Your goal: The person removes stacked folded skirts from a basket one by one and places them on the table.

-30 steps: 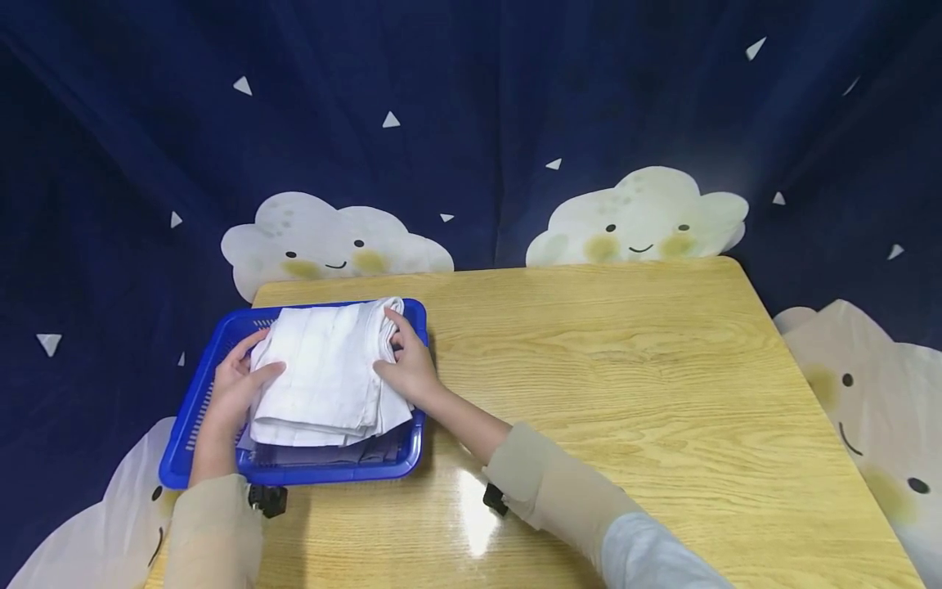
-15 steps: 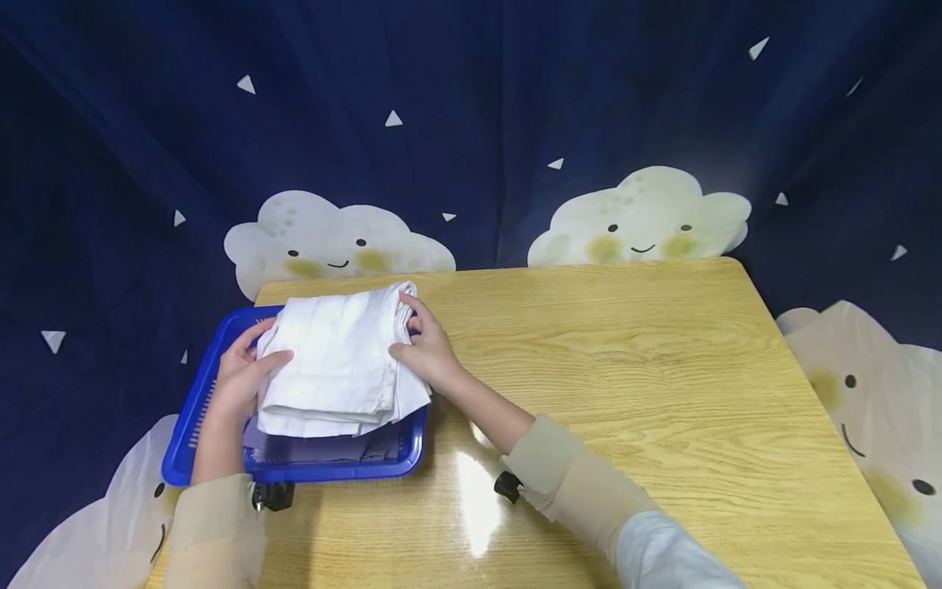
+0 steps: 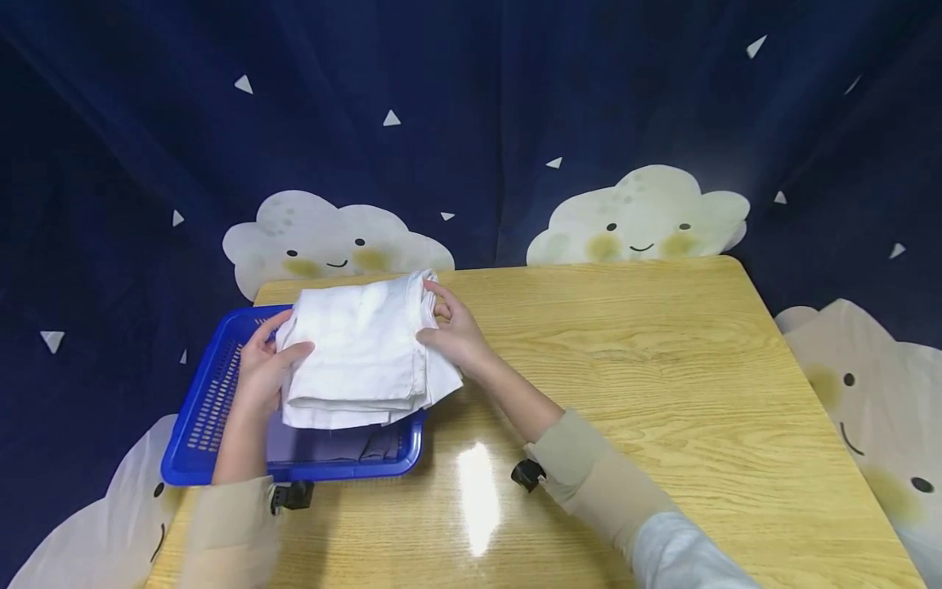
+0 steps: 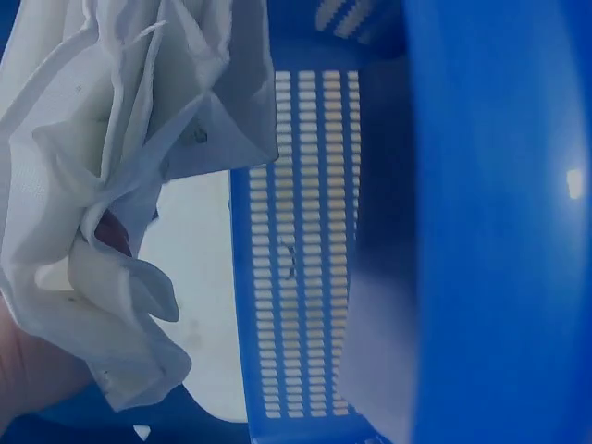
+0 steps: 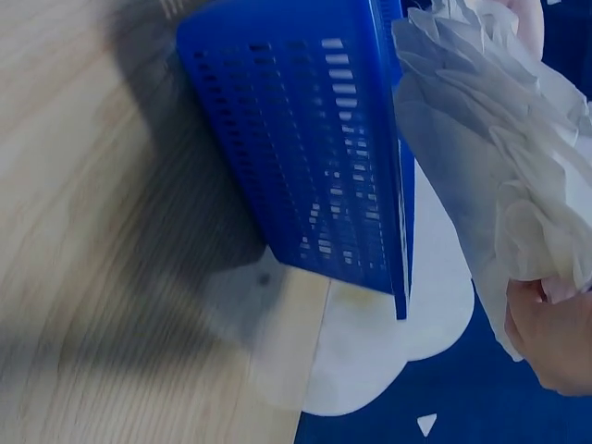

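- Behind the worktop point(image 3: 625, 368) we see a dark blue curtain point(image 3: 471, 98) printed with smiling clouds point(image 3: 338, 241) and small white triangles.
- The white cloth point(image 3: 361, 352), folded in several layers, is held up over the blue basket point(image 3: 353, 470), its right side reaching past the basket's right wall; we cannot tell whether it is one piece or a stack.
- Our left grip point(image 3: 265, 372) pinches the left edge, thumb on top and fingers at the side, closed down to the thickness of the folds.
- Our right grip point(image 3: 459, 339) is likewise closed on the far right side, thumb and forefinger against the rolled layers.
- Carrying the cloth between both sides looks to be the step in hand; we should move our hands together at one level, so the middle neither sags nor slides.
- A loose corner hangs at the near right, and the left wrist view shows crumpled folds underneath; we would do well to support those layers from below.
- We judge that a little more height would help the hanging edges clear the basket's rim.
- Inside the basket lies a flat greyish piece point(image 3: 316, 442); we should avoid dragging it along.
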The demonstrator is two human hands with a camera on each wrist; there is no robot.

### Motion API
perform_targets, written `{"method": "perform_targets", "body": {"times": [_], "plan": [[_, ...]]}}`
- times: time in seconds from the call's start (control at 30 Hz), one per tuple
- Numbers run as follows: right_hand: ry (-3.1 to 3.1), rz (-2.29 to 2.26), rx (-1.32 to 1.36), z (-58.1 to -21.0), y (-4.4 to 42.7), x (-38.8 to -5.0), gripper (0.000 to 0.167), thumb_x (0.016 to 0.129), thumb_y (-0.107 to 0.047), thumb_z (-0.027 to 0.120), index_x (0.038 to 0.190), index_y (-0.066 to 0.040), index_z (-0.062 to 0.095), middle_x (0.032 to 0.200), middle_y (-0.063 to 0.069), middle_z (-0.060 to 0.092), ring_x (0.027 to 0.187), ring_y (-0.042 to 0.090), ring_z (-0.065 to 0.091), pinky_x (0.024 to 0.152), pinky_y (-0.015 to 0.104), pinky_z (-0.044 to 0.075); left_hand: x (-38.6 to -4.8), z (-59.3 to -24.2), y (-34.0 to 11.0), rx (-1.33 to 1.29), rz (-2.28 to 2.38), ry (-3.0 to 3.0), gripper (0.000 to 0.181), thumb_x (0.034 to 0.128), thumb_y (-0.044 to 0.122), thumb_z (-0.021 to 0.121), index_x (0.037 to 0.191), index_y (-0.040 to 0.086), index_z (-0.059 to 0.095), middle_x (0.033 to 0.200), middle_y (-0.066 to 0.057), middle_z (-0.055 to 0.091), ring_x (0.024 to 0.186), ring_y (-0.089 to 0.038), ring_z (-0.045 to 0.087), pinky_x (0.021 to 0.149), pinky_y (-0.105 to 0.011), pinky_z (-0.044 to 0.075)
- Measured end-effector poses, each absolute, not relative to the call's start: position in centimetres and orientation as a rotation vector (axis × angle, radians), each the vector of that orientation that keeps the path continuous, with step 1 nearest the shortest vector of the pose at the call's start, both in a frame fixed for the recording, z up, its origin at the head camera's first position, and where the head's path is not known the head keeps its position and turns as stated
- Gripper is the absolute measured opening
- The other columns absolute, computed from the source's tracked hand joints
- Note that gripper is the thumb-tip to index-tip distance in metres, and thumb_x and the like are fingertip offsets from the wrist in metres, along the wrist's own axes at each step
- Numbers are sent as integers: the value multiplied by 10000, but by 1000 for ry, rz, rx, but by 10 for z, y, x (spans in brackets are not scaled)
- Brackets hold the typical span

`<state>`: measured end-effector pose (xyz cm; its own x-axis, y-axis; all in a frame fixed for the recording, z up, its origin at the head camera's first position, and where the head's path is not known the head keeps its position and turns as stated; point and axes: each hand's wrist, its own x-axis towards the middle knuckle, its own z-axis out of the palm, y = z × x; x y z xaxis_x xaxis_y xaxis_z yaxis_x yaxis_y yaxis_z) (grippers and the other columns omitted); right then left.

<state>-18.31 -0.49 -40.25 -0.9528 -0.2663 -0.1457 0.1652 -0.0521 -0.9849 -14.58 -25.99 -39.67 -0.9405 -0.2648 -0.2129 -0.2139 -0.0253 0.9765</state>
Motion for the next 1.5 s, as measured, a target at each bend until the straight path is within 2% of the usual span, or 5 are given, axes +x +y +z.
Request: {"method": "perform_targets", "body": {"times": [0.27,0.6,0.8,1.07,1.5], "plan": [[1898,-2117,-91,-401,17,-188,760,732,164,535,1372,-219,390,1126,160,561,824,189,600,716,300,521,-147,-394,-237,576,-2126,-2154,603,784,-84,614,1331,95,438,893,45,573,752,-60,587,604,-212,517],[1850,-2147,-64,-401,40,-194,766,721,167,529,1369,-222,400,1120,163,557,878,233,590,721,333,533,-150,-394,-214,573,-2136,-2162,619,800,-81,588,1357,120,408,1183,-119,492,887,-108,549,664,-213,512],[1838,-2155,-59,-400,54,-196,767,718,173,520,1375,-203,393,1150,173,544,888,236,589,727,338,535,-152,-395,-201,543,-2144,-2163,629,811,-78,581,1377,125,393,1286,-170,459,982,-171,526,684,-216,510],[1789,-2172,-58,-400,73,-199,762,736,178,503,1386,-198,372,1110,155,522,878,247,588,687,348,544,-155,-398,-185,532,-2157,-2154,632,809,-82,580,1376,124,395,1316,-164,466,1086,-237,498,727,-233,497],[1793,-2159,-53,-399,100,-200,765,758,166,486,1408,-207,334,1155,163,487,873,238,586,672,352,546,-160,-402,-159,496,-2231,-2055,623,776,-118,578,1339,104,430,1239,-177,504,1018,-218,519,730,-241,497]]}}
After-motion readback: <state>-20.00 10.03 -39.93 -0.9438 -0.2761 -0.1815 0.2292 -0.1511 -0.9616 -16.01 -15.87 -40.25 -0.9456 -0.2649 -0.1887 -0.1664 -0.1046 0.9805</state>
